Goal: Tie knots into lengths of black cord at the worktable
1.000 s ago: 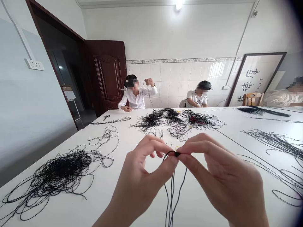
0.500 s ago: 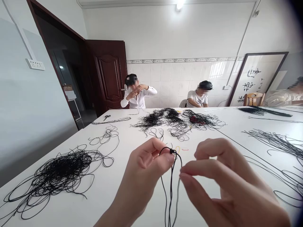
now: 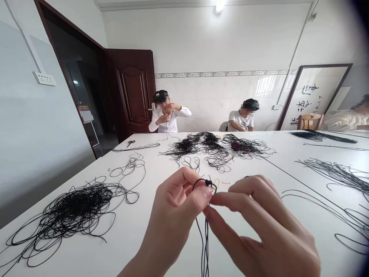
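Note:
Between thumb and fingers, my left hand (image 3: 180, 200) pinches a knotted black cord (image 3: 206, 238) just beside its small knot. A loop of the cord curves over the left fingertips, and several strands hang straight down below. My right hand (image 3: 259, 223) is closed at the thumb and index finger on a strand right by the knot, close to the left thumb tip. The exact spot where the right fingertips meet the cord is partly hidden.
A tangled heap of black cord (image 3: 77, 204) lies on the white table (image 3: 129, 238) at left. More cord piles (image 3: 210, 142) spread across the middle, and loose strands (image 3: 337, 173) lie at right. Scissors (image 3: 130, 143) rest near the far left edge. Co-workers (image 3: 168, 115) sit opposite.
My right hand has moved left, bringing its fingertips from the side strand up against the knot by my left thumb. The left hand has barely moved.

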`<action>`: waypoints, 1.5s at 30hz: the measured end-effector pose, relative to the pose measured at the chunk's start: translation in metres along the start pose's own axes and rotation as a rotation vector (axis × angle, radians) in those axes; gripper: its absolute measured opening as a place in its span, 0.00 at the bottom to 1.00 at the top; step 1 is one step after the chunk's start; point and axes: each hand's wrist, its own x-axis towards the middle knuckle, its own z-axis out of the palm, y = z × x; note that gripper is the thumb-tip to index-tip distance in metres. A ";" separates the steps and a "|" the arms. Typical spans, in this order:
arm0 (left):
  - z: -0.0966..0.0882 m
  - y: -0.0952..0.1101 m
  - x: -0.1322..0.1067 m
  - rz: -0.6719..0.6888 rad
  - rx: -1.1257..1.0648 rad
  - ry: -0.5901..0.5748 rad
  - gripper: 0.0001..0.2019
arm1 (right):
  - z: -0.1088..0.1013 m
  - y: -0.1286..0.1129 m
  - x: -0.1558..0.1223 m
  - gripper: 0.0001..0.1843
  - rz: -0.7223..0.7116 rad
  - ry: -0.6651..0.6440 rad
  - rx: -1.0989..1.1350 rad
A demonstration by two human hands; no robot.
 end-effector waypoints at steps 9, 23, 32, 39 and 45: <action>0.001 0.001 0.002 0.011 -0.002 -0.013 0.12 | 0.003 0.003 0.000 0.09 0.016 -0.079 0.102; 0.000 0.000 0.002 0.065 0.094 0.025 0.11 | -0.005 0.003 0.000 0.10 -0.015 -0.202 0.240; -0.002 -0.006 -0.002 0.834 0.847 0.179 0.10 | -0.012 0.024 -0.001 0.14 0.064 -0.097 0.278; 0.000 -0.006 -0.002 0.961 0.916 0.111 0.12 | -0.004 0.027 0.000 0.09 0.143 -0.088 0.474; -0.004 0.008 -0.005 0.229 0.450 -0.130 0.03 | -0.006 0.027 0.002 0.10 0.076 -0.118 0.511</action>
